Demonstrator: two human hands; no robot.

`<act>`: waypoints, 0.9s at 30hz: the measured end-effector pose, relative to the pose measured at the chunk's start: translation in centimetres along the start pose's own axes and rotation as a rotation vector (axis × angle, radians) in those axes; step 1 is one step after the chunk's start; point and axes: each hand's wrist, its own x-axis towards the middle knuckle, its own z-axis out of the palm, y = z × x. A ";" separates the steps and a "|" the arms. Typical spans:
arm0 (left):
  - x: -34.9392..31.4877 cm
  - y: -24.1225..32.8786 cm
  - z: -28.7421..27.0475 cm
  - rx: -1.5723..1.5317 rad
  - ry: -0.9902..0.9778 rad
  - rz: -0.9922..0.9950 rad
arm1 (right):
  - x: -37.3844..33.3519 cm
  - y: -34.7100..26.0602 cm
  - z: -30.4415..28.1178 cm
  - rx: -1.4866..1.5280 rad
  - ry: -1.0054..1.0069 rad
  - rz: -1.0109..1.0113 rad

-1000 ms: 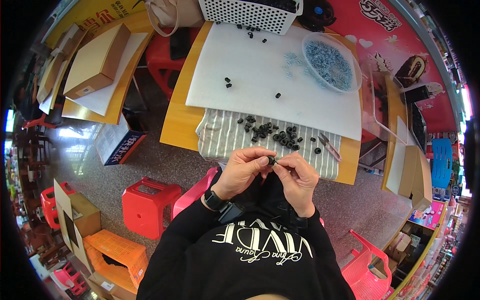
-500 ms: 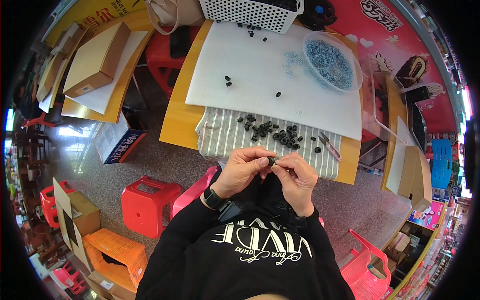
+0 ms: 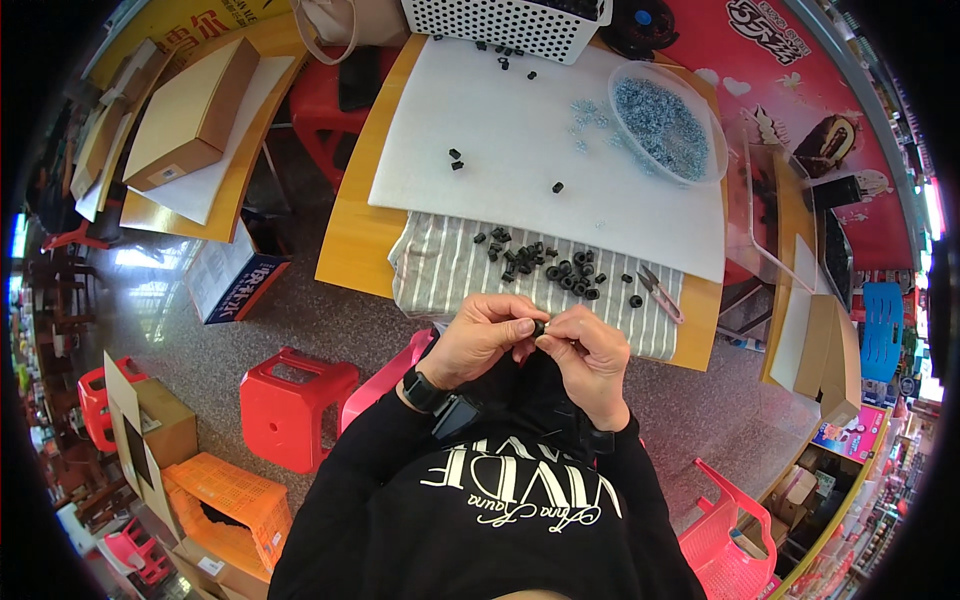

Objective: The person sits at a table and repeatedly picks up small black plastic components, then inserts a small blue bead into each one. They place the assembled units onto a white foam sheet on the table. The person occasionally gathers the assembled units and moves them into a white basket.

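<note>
A small black ring-like plastic part (image 3: pixel 539 327) is pinched between the thumb and fingers of my left hand (image 3: pixel 478 342). My right hand (image 3: pixel 592 362) meets it from the other side, its thumb and index finger closed at the part's end; whatever they pinch there is too small to make out. Just beyond my hands, several loose black plastic parts (image 3: pixel 518 262) lie on a grey-and-white striped cloth (image 3: pixel 430 265). Small snips with pink handles (image 3: pixel 662 298) rest on the cloth's right side.
A white foam sheet (image 3: pixel 480 150) covers the wooden table (image 3: pixel 345 245). It bears a few more black parts, a round clear tub (image 3: pixel 718 150) of pale blue bits, and a white perforated basket (image 3: pixel 500 32). Red stools (image 3: pixel 285 415) and a pink chair (image 3: pixel 735 550) stand around me.
Both hands have shifted very slightly left, still together around the black part. The things on the cloth and the foam lie as before; the view itself has moved a little.
</note>
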 end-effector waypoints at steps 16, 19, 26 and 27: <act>0.9 0.3 -0.9 -0.026 -0.045 -0.124 | 0.5 0.4 -0.9 -0.048 -0.102 0.044; 1.1 0.4 -1.0 0.010 -0.047 -0.148 | 1.1 0.6 -1.5 -0.072 -0.186 -0.006; 1.2 0.0 -1.1 0.028 -0.052 -0.076 | 1.6 2.0 -1.7 -0.064 -0.243 -0.075; 1.2 0.0 -1.0 0.028 -0.046 -0.071 | 1.4 2.4 -1.5 -0.046 -0.220 -0.094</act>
